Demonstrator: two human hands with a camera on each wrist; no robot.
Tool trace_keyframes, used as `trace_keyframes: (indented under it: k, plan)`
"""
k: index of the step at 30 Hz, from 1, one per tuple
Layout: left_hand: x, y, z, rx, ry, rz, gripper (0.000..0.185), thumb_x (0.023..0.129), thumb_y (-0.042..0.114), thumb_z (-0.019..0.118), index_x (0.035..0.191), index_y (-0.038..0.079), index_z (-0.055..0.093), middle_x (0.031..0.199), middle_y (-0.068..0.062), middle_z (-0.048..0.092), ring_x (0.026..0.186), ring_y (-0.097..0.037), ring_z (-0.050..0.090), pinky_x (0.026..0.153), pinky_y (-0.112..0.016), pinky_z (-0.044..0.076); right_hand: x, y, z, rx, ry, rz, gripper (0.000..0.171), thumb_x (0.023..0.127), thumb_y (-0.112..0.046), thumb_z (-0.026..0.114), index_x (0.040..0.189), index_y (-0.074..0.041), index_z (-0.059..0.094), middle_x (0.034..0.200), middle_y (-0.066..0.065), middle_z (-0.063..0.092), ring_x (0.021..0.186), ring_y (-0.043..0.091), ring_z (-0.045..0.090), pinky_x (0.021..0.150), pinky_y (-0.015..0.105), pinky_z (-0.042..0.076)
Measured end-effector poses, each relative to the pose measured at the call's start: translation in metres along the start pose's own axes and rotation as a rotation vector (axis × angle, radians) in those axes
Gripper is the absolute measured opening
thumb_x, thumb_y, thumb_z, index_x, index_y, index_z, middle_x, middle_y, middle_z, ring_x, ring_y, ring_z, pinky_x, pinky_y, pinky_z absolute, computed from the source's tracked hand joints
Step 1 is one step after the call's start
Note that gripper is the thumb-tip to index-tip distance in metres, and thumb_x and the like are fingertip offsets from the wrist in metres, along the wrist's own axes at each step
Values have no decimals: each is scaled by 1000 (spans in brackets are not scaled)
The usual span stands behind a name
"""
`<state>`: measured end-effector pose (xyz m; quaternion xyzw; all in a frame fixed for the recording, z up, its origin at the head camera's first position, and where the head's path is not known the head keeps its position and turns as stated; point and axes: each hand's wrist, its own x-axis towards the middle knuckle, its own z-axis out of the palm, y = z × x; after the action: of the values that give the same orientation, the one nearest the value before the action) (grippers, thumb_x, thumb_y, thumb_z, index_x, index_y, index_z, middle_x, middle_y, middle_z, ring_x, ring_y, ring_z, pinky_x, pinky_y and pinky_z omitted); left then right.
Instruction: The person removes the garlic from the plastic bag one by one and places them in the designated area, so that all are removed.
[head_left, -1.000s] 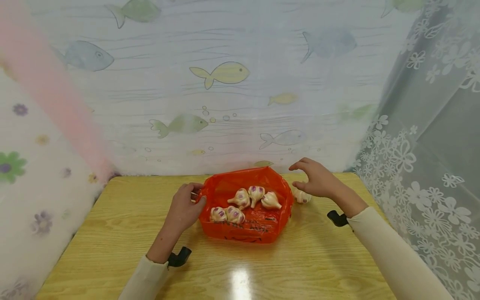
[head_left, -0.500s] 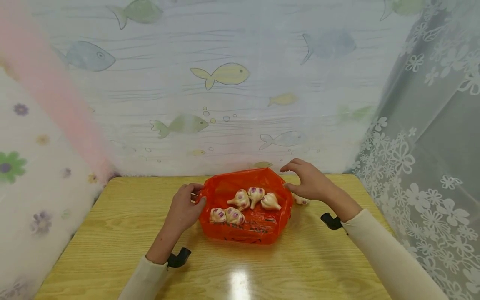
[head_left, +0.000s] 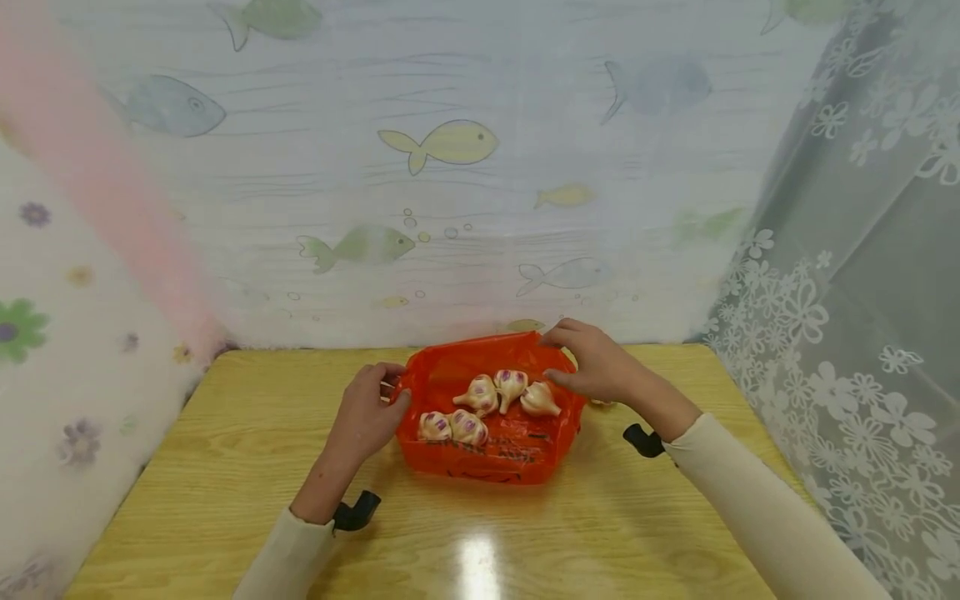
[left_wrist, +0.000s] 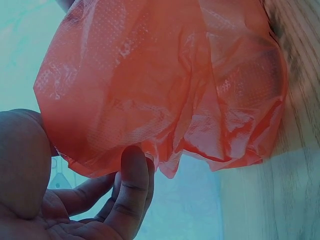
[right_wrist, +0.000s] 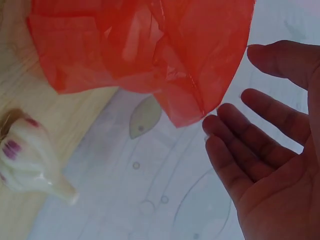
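An orange-red plastic bag lies wide open in the middle of the table, with dark print on its front. Several garlic bulbs, white with purple patches, rest inside it. At the bag's left rim my left hand pinches the plastic between thumb and fingers. My right hand is at the right rim, thumb over the mouth side and fingers behind; in the right wrist view thumb and fingers stand apart beside the plastic. Another garlic bulb lies outside on the table, mostly hidden by my right hand in the head view.
The wooden table ends at the back against a wall covering printed with fish. A sheer curtain with white flowers hangs along the right side. Black wrist fittings stick out below both sleeves.
My right hand has moved left from above the loose garlic bulb to the bag's right rim. My left hand keeps its hold, and the bulbs in the bag lie as before.
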<state>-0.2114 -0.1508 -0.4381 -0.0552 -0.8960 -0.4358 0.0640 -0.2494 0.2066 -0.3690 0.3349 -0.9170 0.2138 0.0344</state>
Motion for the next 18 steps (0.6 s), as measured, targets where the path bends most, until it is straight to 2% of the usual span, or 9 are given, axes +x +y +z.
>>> trace_keyframes:
  k: [10,18]
  plan:
    - [0,1,0,-1,-11,-14,37,99,12,70,134,2,63,123,-14,63,108,-29,61,94,-46,61,6,-5,11,8,-37,-14,34,94,-13,79,126,-2,70,122,14,67,110,34,65,97,51,55]
    - [0,2,-1,1,-4,-6,37,99,12,70,134,2,63,124,-15,63,109,-29,62,94,-47,61,9,-9,19,-60,-75,-26,31,94,-14,76,123,-3,72,122,13,68,113,32,63,100,50,55]
